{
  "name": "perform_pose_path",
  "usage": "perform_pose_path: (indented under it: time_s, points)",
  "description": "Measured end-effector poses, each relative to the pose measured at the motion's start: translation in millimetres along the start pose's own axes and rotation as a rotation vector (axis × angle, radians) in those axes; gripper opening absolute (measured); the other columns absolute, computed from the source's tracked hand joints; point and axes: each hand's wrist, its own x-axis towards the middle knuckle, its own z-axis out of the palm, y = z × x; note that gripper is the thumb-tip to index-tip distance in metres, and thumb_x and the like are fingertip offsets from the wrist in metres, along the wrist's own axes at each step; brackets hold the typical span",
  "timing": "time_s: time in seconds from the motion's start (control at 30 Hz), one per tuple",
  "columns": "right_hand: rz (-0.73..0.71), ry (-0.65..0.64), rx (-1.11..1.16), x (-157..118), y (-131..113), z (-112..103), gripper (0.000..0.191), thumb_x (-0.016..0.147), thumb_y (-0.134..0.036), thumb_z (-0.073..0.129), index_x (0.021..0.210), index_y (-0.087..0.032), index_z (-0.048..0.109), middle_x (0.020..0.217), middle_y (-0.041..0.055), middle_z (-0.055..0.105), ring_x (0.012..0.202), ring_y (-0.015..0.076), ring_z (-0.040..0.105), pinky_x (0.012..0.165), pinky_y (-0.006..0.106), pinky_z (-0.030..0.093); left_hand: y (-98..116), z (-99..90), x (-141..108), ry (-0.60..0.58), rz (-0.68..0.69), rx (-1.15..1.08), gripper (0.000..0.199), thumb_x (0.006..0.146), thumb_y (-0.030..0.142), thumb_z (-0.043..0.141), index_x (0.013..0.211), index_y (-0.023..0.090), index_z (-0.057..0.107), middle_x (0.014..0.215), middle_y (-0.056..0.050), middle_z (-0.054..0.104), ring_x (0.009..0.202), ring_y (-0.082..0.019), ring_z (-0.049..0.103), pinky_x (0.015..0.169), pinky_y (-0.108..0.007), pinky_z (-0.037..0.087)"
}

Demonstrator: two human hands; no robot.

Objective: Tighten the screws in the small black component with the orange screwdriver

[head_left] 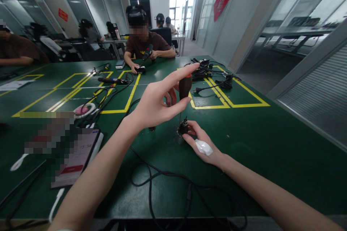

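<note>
Two hands are working. With my left hand (pixel 155 103) I am grasping a dark, orange-topped screwdriver (pixel 185 88) by its handle, thumb and fingers closing around it, thin shaft pointing down. With my right hand (pixel 199 137), which is wearing a white patch (pixel 204 147), I am pinching a black, tapered piece with a metal tip (pixel 184 126) low over the green tabletop (pixel 244 144). Shaft and piece are sitting close together; contact: cannot tell. Nearer me, a thin black cable (pixel 173 174) is looping. Leftward, a white ring-shaped roll (pixel 93 108) is lying beside dark cords. Across the table, a person (pixel 159 43) is holding a dark power tool (pixel 148 52).
</note>
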Motion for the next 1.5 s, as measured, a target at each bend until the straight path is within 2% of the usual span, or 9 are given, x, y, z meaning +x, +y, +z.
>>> perform_pose_path:
  time_s: [0.17,0.37,0.57,0.67,0.8,0.97,1.07,1.3,1.5]
  points:
    - [-0.011,-0.002,-0.009,-0.3,0.0,-0.5,0.032,0.096,-0.035,0.059,0.125,-0.024,0.056,0.115,0.0095,0.074,0.104,0.0268,0.073,0.095,0.047,0.06,3.0,-0.2,0.9,0.021,0.018,0.038,0.059,0.092,0.029,0.07,0.148,0.031,0.051,0.143,-0.005,0.063,0.067,-0.008,0.065,0.056,-0.023,0.059]
    - [-0.007,0.013,-0.012,-0.4,2.0,0.4,0.032,0.095,-0.032,0.062,0.125,-0.024,0.057,0.115,0.0089,0.074,0.105,0.027,0.073,0.096,0.047,0.061,4.4,-1.2,0.0,-0.022,-0.014,-0.019,0.06,0.096,0.024,0.06,0.153,0.034,0.043,0.131,-0.003,0.07,0.07,-0.01,0.069,0.058,-0.024,0.061]
    - [0.001,-0.003,-0.006,-0.3,-0.1,-0.5,0.032,0.096,-0.033,0.061,0.126,-0.024,0.058,0.115,0.009,0.074,0.105,0.0265,0.074,0.097,0.046,0.061,2.6,0.4,0.1,0.038,-0.022,0.046,0.051,0.092,0.028,0.068,0.142,0.027,0.055,0.136,-0.004,0.068,0.061,-0.005,0.061,0.059,-0.022,0.06]
    - [0.002,-0.002,-0.013,-0.1,-1.3,-0.4,0.032,0.095,-0.033,0.061,0.126,-0.024,0.057,0.115,0.0089,0.074,0.105,0.0266,0.073,0.097,0.047,0.06,4.7,-0.1,0.7,0.014,-0.013,0.022,0.054,0.094,0.027,0.064,0.147,0.03,0.051,0.138,-0.004,0.067,0.065,-0.007,0.065,0.058,-0.023,0.059]
    - [0.008,0.005,-0.012,-0.1,-1.8,0.3,0.031,0.095,-0.034,0.061,0.124,-0.024,0.057,0.114,0.0091,0.074,0.105,0.0272,0.073,0.097,0.048,0.06,4.9,0.1,0.6,-0.01,-0.01,-0.018,0.055,0.098,0.028,0.057,0.152,0.035,0.045,0.131,-0.003,0.07,0.071,-0.011,0.07,0.057,-0.024,0.059]
    - [0.026,-0.003,-0.016,-0.3,-2.2,0.1,0.032,0.095,-0.034,0.06,0.125,-0.024,0.056,0.116,0.0101,0.073,0.106,0.0283,0.072,0.097,0.049,0.059,3.0,2.2,0.7,0.037,-0.012,-0.009,0.051,0.094,0.027,0.067,0.144,0.03,0.054,0.135,-0.005,0.068,0.063,-0.007,0.064,0.054,-0.022,0.057]
    - [0.016,-0.002,-0.009,-0.2,-2.0,0.1,0.032,0.095,-0.034,0.06,0.125,-0.024,0.056,0.117,0.0103,0.073,0.107,0.0282,0.072,0.098,0.049,0.059,4.2,2.1,1.1,0.052,-0.011,0.008,0.048,0.094,0.027,0.067,0.141,0.027,0.056,0.133,-0.005,0.069,0.061,-0.006,0.062,0.054,-0.022,0.057]
    - [0.01,0.001,-0.008,-0.3,-0.5,-0.1,0.032,0.095,-0.033,0.06,0.125,-0.023,0.057,0.115,0.0097,0.074,0.103,0.0266,0.074,0.096,0.048,0.06,6.7,-1.3,1.5,-0.003,-0.016,-0.017,0.053,0.097,0.02,0.054,0.148,0.03,0.05,0.118,-0.003,0.073,0.077,-0.013,0.072,0.058,-0.024,0.06]
    - [0.023,0.001,-0.003,-0.1,-1.3,0.1,0.031,0.094,-0.033,0.061,0.124,-0.025,0.057,0.115,0.009,0.074,0.104,0.0262,0.073,0.096,0.047,0.061,3.5,1.6,0.9,0.051,-0.023,-0.014,0.049,0.094,0.025,0.065,0.142,0.028,0.056,0.135,-0.005,0.068,0.064,-0.007,0.064,0.055,-0.021,0.057]
